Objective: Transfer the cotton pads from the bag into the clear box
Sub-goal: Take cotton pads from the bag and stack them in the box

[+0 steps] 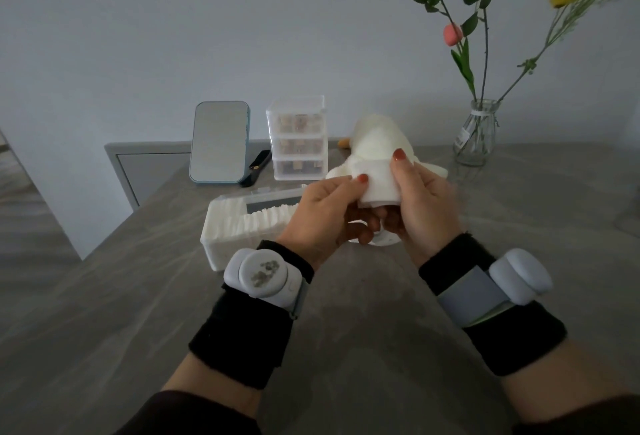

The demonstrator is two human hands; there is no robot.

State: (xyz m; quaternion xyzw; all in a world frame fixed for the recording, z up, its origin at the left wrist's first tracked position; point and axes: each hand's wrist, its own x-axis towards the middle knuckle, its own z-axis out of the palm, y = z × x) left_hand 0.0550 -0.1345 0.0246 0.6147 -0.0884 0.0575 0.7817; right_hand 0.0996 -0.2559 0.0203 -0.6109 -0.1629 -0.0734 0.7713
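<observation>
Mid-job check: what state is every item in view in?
Clear rectangular plastic box: lid open, partly filled with rows of white pads.
Stack of white cotton pads: off the table, pinched between both hands.
Left hand: grips the stack.
Right hand: grips the stack.
Blue-framed standing mirror: upright.
Clear three-drawer organiser: drawers shut.
Glass vase of flowers: upright.

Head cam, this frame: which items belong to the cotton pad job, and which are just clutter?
In the job: left hand, right hand, cotton pads in both hands' grip, clear box.
Clutter: mirror, drawer unit, plush toy, glass vase.
</observation>
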